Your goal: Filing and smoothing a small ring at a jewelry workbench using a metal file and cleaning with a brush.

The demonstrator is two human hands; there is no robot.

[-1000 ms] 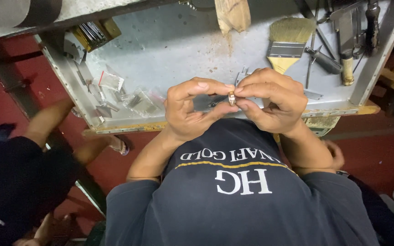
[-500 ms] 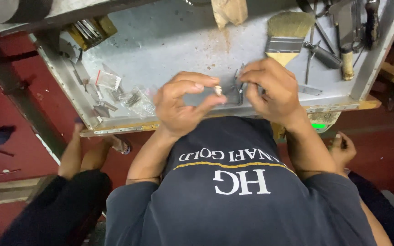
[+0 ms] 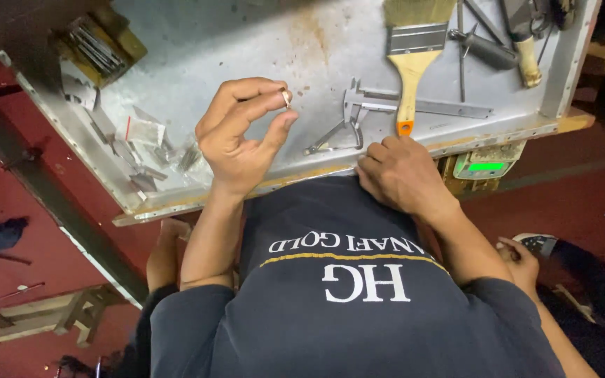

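Plainly, the left hand (image 3: 243, 136) is raised over the grey metal counter (image 3: 246, 42), its grip pinched together on a small ring (image 3: 286, 96) between thumb and forefinger, the other fingers curled loosely. The ring sits clear of the counter, held up as if for a look. The right hand (image 3: 404, 171) rests at the near edge of the counter with fingers folded and holds nothing that shows; it lies just beside a pair of tweezers (image 3: 334, 136) and a metal caliper (image 3: 414, 105), with a flat paintbrush (image 3: 411, 63) touching near its knuckles. Small clear packets (image 3: 145, 129) lie well to the left. By my reading the step in hand is checking the ring. A next move would call for a steady pinch on so small a piece, and a free right hand reaching for whichever tool fits.
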